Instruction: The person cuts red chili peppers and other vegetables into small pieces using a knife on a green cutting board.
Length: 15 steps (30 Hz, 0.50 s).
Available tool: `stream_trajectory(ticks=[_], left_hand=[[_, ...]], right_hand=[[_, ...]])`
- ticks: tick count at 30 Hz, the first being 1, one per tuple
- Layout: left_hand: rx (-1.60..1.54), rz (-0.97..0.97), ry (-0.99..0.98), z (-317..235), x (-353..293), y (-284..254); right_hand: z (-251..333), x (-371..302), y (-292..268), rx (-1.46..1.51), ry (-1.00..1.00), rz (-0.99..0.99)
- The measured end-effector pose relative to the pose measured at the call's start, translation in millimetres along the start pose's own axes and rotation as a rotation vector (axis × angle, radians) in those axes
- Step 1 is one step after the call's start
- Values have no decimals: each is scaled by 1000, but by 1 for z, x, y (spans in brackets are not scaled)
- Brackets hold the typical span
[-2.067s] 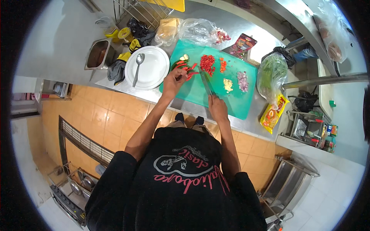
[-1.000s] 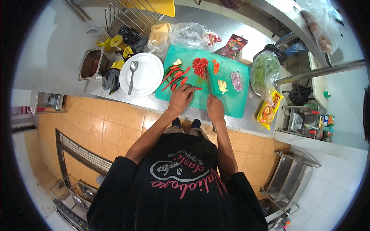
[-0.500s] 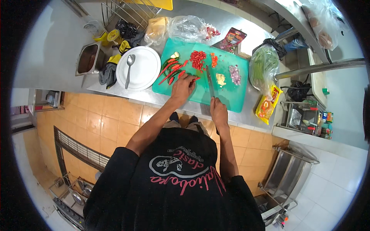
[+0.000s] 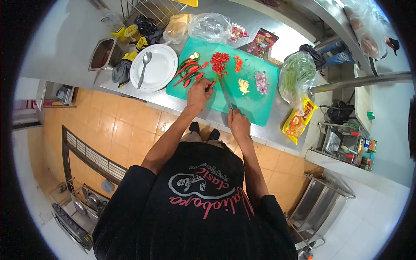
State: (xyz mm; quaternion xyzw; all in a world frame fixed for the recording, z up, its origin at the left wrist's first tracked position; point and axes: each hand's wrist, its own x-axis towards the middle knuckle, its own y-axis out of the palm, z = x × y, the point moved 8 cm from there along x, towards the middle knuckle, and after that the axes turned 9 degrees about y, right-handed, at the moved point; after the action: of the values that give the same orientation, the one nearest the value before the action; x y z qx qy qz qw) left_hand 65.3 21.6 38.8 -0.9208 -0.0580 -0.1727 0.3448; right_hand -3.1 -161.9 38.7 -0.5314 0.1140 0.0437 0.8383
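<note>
My left hand (image 4: 198, 94) is closed on a red chili (image 4: 212, 83), its cut end showing past the fingertips over the green cutting board (image 4: 262, 110). In my right hand (image 4: 239, 125) is a kitchen knife (image 4: 226, 92); its blade slants up and left, just right of that chili, with the tip by the chopped red chili (image 4: 219, 61). Whole red and green chilies (image 4: 189, 73) lie beyond my left hand, with peeled garlic cloves (image 4: 194, 55) above them. Orange-red pieces (image 4: 238, 64), minced garlic (image 4: 243, 86) and chopped shallot (image 4: 261, 82) sit in separate heaps on the right.
Left of the board, a white plate (image 4: 164, 78) carries a spoon (image 4: 144, 70). Behind stand a clear plastic bag (image 4: 210, 27) and a dark red pouch (image 4: 263, 41). Bagged green beans (image 4: 298, 73) and a yellow packet (image 4: 300, 120) lie right, near a metal pole (image 4: 359, 83).
The knife blade has swung left, nearer my left hand. Less of the held chili sticks out past my fingers. The whole view has shifted slightly.
</note>
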Motion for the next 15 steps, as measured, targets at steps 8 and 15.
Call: stream_trajectory(ticks=[8,15], left_hand=[[-18,-21,-12,-4,-6,-3],[-6,-18,-20,-6,-2,-2]], right_hand=[[-22,11,-9,108,97,17],[-6,21,-9,97,32,10]])
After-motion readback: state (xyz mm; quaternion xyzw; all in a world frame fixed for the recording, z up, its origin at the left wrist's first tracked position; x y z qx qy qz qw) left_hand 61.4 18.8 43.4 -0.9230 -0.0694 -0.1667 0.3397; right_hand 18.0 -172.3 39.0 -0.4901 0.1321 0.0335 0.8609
